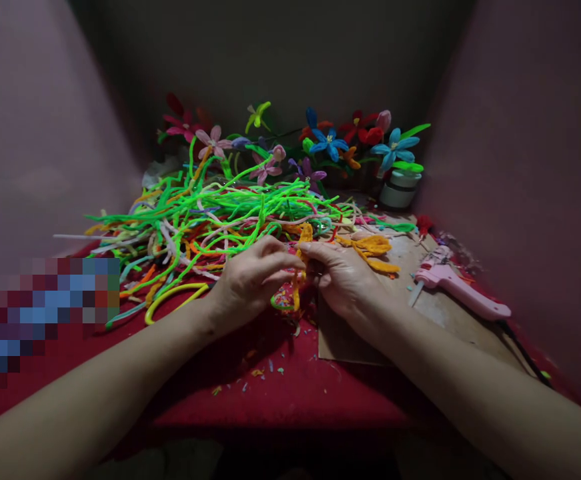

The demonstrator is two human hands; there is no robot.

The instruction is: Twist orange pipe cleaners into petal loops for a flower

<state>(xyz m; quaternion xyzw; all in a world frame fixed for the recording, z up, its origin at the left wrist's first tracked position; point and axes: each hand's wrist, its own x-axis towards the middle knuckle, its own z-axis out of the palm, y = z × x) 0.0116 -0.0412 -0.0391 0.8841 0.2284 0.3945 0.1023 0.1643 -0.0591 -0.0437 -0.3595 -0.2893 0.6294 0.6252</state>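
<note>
Between my two hands stands an orange pipe cleaner (306,233), its top bent into a narrow petal-like loop and its tail hanging below the fingers. My left hand (256,270) pinches it from the left, fingers curled. From the right, my right hand (346,277) grips it between thumb and fingers; some of those fingertips are hidden. Just beyond my right hand, a bundle of orange pipe cleaner petals (373,250) lies on a cardboard sheet (355,343). A big heap of loose pipe cleaners (250,207), mostly bright green, spreads behind my left hand.
A pink glue gun (463,287) rests on the cardboard at the right, its cord trailing off. Pipe cleaner flowers (329,143) in several colours line the back, near a pale jar (400,189). Small scraps dot the red cloth (280,407). Walls rise on both sides.
</note>
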